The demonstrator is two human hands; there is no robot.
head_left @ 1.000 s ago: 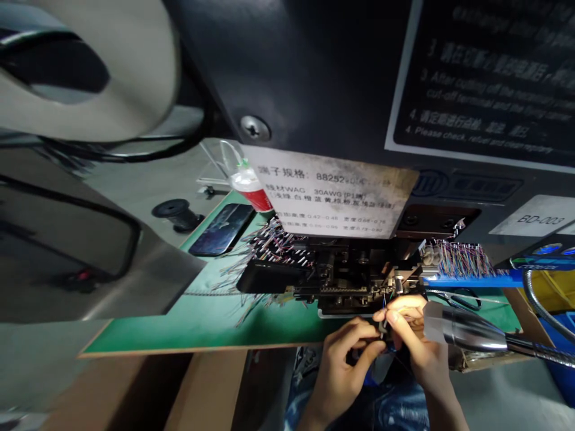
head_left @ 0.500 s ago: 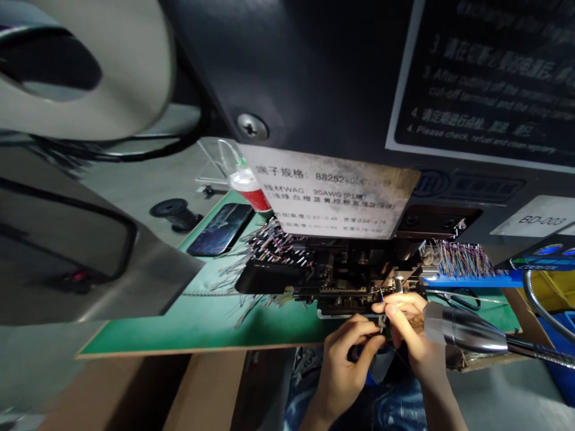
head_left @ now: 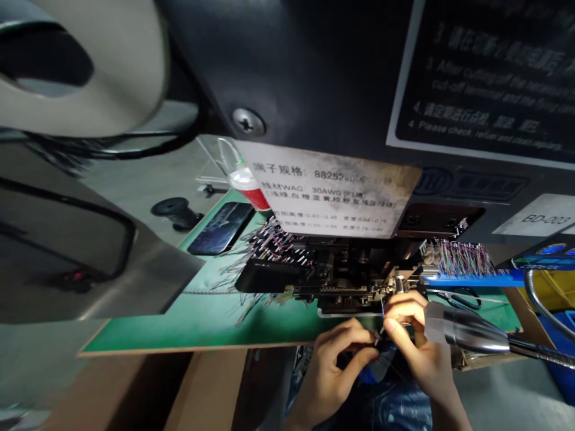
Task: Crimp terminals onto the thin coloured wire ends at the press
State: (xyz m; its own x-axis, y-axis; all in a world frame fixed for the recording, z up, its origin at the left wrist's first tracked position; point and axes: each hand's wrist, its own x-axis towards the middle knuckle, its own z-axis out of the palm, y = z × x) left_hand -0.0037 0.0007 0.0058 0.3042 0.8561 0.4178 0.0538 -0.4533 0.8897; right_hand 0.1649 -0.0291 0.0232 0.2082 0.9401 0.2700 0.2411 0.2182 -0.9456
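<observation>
Just under the front of the wire crimping machine [head_left: 345,278], the left hand [head_left: 341,368] curls with thumb and fingers pressed together on a small dark piece [head_left: 378,336], too small to identify. The right hand [head_left: 415,341] appears to pinch a thin blue wire [head_left: 383,308] between thumb and forefinger, its fingertips almost meeting the left's. That wire looks light, soft and easily bent, so it would probably handle best held close to its end; the tiny piece could slip from a loose pinch. Beyond the right hand lie a chrome gooseneck lamp head [head_left: 471,328], scissors [head_left: 456,297] and a blue rack [head_left: 476,278] bearing multicoloured wires [head_left: 462,258]. Left of the machine, loose wires [head_left: 274,244] spill over a green mat [head_left: 179,320], near a smartphone [head_left: 220,227].
</observation>
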